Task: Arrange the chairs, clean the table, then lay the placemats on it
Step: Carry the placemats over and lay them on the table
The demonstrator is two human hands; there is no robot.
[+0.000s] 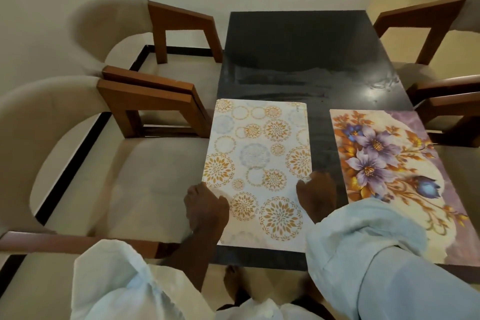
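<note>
Circle-patterned placemat (pixel 259 163) lies on the dark table's (pixel 298 47) near-left part, floral placemat (pixel 384 163) on its near-right; left hand (pixel 206 206) grips the circle-patterned placemat's left edge, right hand (pixel 317 196) touches its right edge, grip unclear

Your dark glossy surface (pixel 298 60) carries two placemats.
The circle-patterned placemat (pixel 259 158) lies flat on the near left part, with its left side along the left edge of the surface. The flower placemat (pixel 384 163) lies flat just beside it on the right, a dark strip between them, not touching. On the far half you see pale smears and a light reflection.
</note>
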